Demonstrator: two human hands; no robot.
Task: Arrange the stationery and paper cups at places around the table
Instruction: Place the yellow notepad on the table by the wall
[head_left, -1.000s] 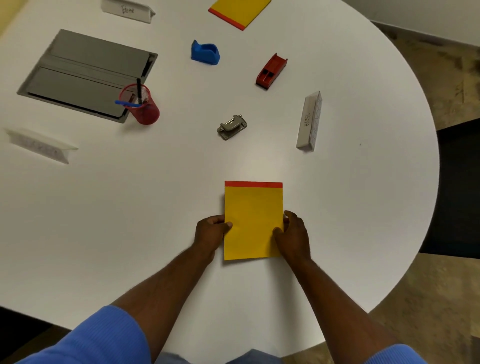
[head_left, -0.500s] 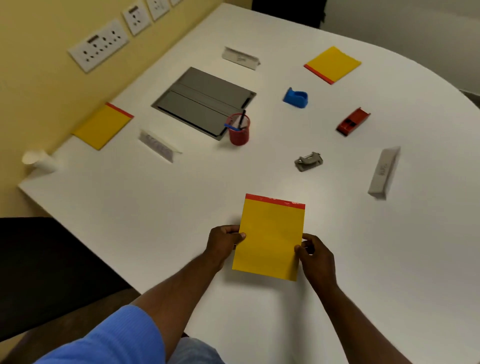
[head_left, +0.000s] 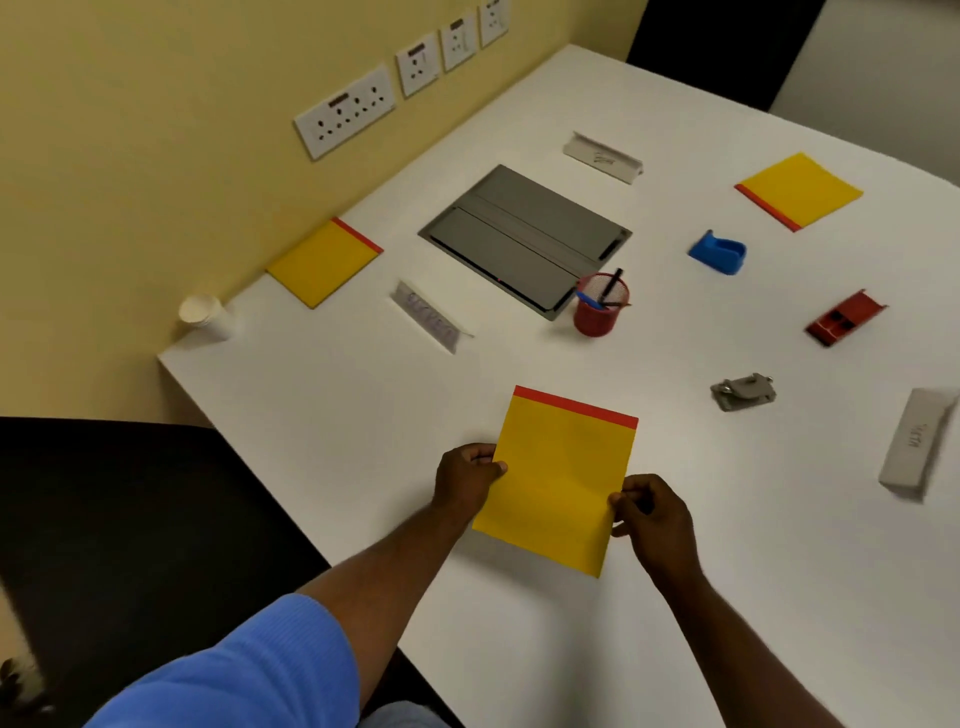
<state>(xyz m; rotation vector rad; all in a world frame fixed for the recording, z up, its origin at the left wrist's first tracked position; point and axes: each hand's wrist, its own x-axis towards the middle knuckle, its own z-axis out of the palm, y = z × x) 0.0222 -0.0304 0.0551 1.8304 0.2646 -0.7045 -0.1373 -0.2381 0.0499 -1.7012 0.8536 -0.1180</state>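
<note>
Both forearms reach forward over the smooth white table (head_left: 363, 415), bare below rolled blue knit sleeves (head_left: 249, 670). The left hand (head_left: 465, 480) pinches the left edge of a flat yellow rectangular notepad with a red top strip (head_left: 558, 480), thumb on top. The right hand (head_left: 649, 512) grips the pad's right edge with curled fingers. The pad lies near the table's front edge, slightly rotated.

Left to right across the table: a white paper cup (head_left: 205, 317) at the far-left corner by the yellow wall; a second yellow notepad with red strip (head_left: 324, 262) just beside the wall; a white folded-card name tent (head_left: 428, 319); a recessed grey metal cable hatch (head_left: 524, 239); a red wire-mesh pen holder (head_left: 600, 309) with pens, touching the hatch's corner; a second white name tent (head_left: 602, 156); a blue plastic tape dispenser (head_left: 717, 252); a grey metal punch (head_left: 743, 392); a third yellow notepad (head_left: 800, 189); a red stapler (head_left: 844, 317); a third white name tent (head_left: 917, 441).
</note>
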